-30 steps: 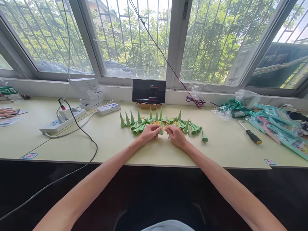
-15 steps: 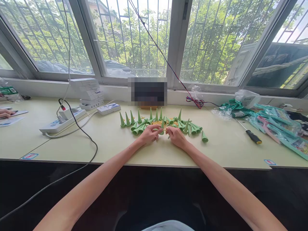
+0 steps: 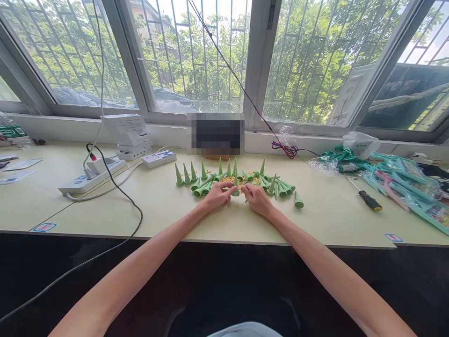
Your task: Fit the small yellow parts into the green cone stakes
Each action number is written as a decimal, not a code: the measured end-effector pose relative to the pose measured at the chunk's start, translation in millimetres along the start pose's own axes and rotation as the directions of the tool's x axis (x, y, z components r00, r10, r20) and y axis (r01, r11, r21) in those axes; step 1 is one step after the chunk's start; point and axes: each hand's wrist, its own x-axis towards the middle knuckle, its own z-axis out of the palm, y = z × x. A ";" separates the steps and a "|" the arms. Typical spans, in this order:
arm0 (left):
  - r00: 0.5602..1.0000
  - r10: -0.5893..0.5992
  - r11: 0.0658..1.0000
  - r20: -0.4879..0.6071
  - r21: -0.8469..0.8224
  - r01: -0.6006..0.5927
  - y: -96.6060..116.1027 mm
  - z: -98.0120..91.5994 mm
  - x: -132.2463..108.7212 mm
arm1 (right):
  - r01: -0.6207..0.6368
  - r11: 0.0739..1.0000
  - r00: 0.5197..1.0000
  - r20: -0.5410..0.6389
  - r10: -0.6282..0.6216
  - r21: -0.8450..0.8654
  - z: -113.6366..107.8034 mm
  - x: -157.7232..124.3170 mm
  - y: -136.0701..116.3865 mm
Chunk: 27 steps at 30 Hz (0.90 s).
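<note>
A pointed green cone (image 3: 236, 180) stands upright between my hands, and the fingers of my left hand (image 3: 218, 195) are closed on its lower part. Close to the cone's right side is my right hand (image 3: 257, 196), its thumb and fingertips pinched together. Whatever that pinch holds is too small to make out. Behind my hands lies a heap of small yellow pieces (image 3: 228, 179). Several green cones (image 3: 201, 188) lie on their sides around the heap. A row of upright cones (image 3: 186, 174) stands at the back left, and one lone cone (image 3: 298, 200) lies at the right.
A power strip (image 3: 91, 176) with cables stands at the left, near stacked white boxes (image 3: 128, 135). One cable hangs over the table's front edge. On the right lie a screwdriver (image 3: 370, 200) and teal plastic packages (image 3: 409, 180). A blurred dark box (image 3: 217, 134) stands at the back.
The cone in my left hand has tilted slightly to a more upright stance. My hands have barely moved. Another person's hand at the far left has gone out of view.
</note>
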 end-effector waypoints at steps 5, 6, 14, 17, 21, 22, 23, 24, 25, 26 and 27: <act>0.999 -0.015 1.000 -0.053 0.024 0.016 2.9 -1.3 0.3 | -0.019 1.000 0.999 -0.026 0.019 0.006 0.5 -0.2 -0.6; 0.998 -0.022 0.999 -0.058 0.026 0.023 3.3 -1.6 0.4 | -0.022 1.000 0.999 -0.035 0.022 0.010 0.6 -0.4 -0.1; 0.997 -0.047 0.999 -0.063 -0.005 0.047 4.6 -2.0 0.8 | -0.020 0.999 0.996 -0.082 0.023 0.035 0.1 -0.1 2.6; 0.998 -0.037 0.999 -0.045 0.005 0.037 2.9 -2.0 1.0 | -0.019 0.999 0.995 -0.095 0.022 0.034 0.9 0.0 4.0; 0.999 -0.022 1.000 -0.031 -0.012 0.021 1.1 -2.0 1.3 | -0.012 1.000 0.995 -0.104 0.014 0.021 1.6 -0.4 5.7; 0.999 -0.020 1.000 -0.030 -0.021 0.019 0.9 -1.9 1.4 | -0.011 1.000 0.994 -0.105 0.012 0.017 1.5 -0.6 5.7; 0.999 -0.019 0.999 -0.027 -0.030 0.018 0.7 -1.8 1.5 | -0.010 1.000 0.994 -0.106 0.011 0.013 1.2 -0.8 5.6; 1.000 -0.017 0.999 -0.025 -0.038 0.016 0.6 -1.7 1.6 | -0.009 1.000 0.994 -0.106 0.010 0.009 0.9 -0.9 5.3; 1.000 -0.016 0.999 -0.022 -0.044 0.015 0.7 -1.6 1.6 | -0.008 1.000 0.994 -0.105 0.008 0.006 0.5 -1.0 5.0; 1.000 -0.014 0.999 -0.017 -0.046 0.013 1.0 -1.6 1.5 | -0.005 1.000 0.995 -0.104 0.005 0.002 0.1 -1.1 4.6; 1.000 -0.010 0.999 -0.011 -0.043 0.010 1.6 -1.5 1.2 | -0.002 1.000 0.995 -0.102 0.002 -0.001 -0.3 -1.2 4.3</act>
